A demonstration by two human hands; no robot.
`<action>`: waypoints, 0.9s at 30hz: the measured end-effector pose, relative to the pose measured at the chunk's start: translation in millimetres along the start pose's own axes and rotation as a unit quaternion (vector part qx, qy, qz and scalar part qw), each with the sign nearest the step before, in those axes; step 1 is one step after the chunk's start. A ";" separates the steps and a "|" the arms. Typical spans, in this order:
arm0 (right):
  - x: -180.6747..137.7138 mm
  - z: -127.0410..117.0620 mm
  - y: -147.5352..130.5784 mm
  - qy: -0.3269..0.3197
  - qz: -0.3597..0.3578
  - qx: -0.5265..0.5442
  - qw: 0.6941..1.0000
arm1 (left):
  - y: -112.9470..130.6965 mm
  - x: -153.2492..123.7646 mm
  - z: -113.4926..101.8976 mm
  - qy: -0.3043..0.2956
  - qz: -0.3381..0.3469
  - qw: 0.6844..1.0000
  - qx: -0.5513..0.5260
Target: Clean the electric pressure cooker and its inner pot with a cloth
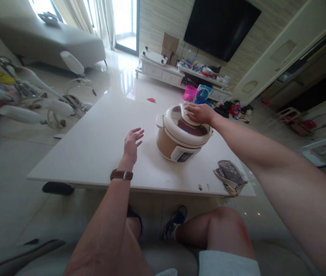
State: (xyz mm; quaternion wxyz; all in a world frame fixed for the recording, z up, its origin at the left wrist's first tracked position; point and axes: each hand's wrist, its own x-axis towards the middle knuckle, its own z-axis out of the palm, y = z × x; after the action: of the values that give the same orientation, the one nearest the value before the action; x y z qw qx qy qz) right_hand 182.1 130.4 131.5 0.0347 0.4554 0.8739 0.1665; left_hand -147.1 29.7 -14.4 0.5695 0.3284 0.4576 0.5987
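Note:
A round electric cooker (168,145) with a tan body, cream rim and front control panel stands on the white table (99,145). On top sits its lid (177,112), cream with a dark see-through part. My right hand (199,112) is closed around the lid's raised handle, its fingertips partly hidden behind it. The lid looks seated on the cooker. My left hand (132,143), with a brown watch strap on the wrist, hovers over the table to the left of the cooker. Its fingers are apart and hold nothing.
A patterned cloth (230,174) lies at the table's front right corner, with small scraps (200,187) beside it. A red piece (151,100) is near the far edge. Beyond stand a cluttered TV cabinet (163,76), a pink basket (190,92) and, at left, exercise equipment (56,109).

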 end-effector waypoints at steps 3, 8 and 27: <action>4.2 4.3 7.1 0.006 0.007 0.004 1.000 | -2.0 -0.3 0.7 -0.002 -0.001 1.000 0.004; 10.7 12.3 17.5 0.020 0.020 0.000 1.000 | -5.0 -1.7 1.9 -0.005 0.010 1.000 0.022; -171.3 67.1 -138.3 0.332 0.428 0.401 0.739 | -62.7 -30.7 76.9 -0.002 -0.060 0.995 0.077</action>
State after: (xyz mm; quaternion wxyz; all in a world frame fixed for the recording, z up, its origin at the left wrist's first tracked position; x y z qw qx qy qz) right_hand 187.8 -63.7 8.0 -0.5183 0.6693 0.5288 -0.0616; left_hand -48.7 8.7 -40.2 0.5784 0.3445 0.5197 0.5260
